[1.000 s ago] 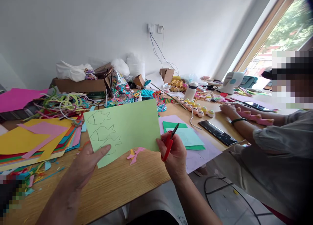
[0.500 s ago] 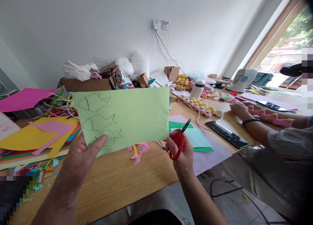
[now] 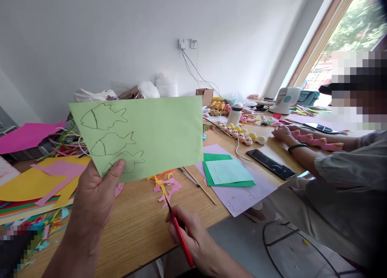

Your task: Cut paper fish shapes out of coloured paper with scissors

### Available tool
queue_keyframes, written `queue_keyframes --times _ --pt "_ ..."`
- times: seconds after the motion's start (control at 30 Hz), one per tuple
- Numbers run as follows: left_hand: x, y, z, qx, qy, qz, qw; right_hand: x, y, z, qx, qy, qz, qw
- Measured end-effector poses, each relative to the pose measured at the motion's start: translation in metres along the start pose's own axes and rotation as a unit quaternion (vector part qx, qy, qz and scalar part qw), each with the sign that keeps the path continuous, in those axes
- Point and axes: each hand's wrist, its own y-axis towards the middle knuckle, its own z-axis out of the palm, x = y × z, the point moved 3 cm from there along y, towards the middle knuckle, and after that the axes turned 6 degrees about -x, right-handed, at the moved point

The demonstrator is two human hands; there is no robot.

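My left hand point(image 3: 98, 195) grips a light green sheet of paper point(image 3: 169, 133) by its lower left corner, thumb in front. Three fish outlines are drawn down the sheet's left side; the thumb covers part of the lowest one. Lower and to the right, my right hand point(image 3: 192, 233) is closed around red-handled scissors point(image 3: 181, 237), whose dark blades point up and away from me and look closed. Just beyond the blade tips, pink and yellow paper scraps point(image 3: 166, 188) lie on the wooden table point(image 3: 142, 221).
Coloured paper sheets point(image 3: 24, 181) are stacked at the left. To the right lie a purple sheet point(image 3: 263, 191), a pale blue sheet point(image 3: 231, 171), a wooden stick point(image 3: 208, 195) and a phone point(image 3: 270, 164). A co-worker's hand point(image 3: 284, 135) rests at the table's right side.
My right hand has moved down and left, off the sheet's right edge, turning the scissors. My left hand has raised the green sheet slightly. The camera view has shifted right.
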Motion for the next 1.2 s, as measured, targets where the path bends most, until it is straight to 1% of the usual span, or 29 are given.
queue_keyframes --times 0.1,0.2,0.37,0.53,0.6,0.7,0.83,1.03,1.2 --pt "-0.004 -0.004 0.009 0.001 -0.043 -0.016 0.999 0.010 0.018 0.003 -0.006 0.014 0.008 1.000" --pt "-0.008 -0.007 0.015 -0.005 -0.071 -0.018 0.997 0.017 0.029 0.000 -0.010 0.029 0.004 1.000" --pt "-0.011 -0.010 0.018 -0.003 -0.079 -0.044 0.996 0.030 0.034 -0.001 -0.031 0.042 -0.005 0.999" --pt "-0.013 -0.011 0.020 0.007 -0.072 -0.040 0.997 0.042 0.040 -0.003 -0.059 0.050 -0.028 0.997" --pt "-0.015 -0.012 0.021 0.006 -0.079 -0.046 0.996 0.043 0.042 -0.002 -0.064 0.058 -0.030 0.996" --pt "-0.017 -0.013 0.023 0.008 -0.089 -0.062 0.994 0.043 0.044 -0.001 -0.057 0.082 -0.024 0.995" --pt "-0.017 -0.014 0.023 0.016 -0.078 -0.067 0.995 0.044 0.045 0.001 -0.053 0.091 -0.011 0.994" --pt "-0.016 -0.013 0.021 0.023 -0.065 -0.069 0.995 0.046 0.045 0.000 -0.069 0.084 -0.007 0.994" --pt "-0.015 -0.012 0.021 0.026 -0.070 -0.063 0.995 0.040 0.045 0.000 -0.108 0.046 -0.031 0.993"
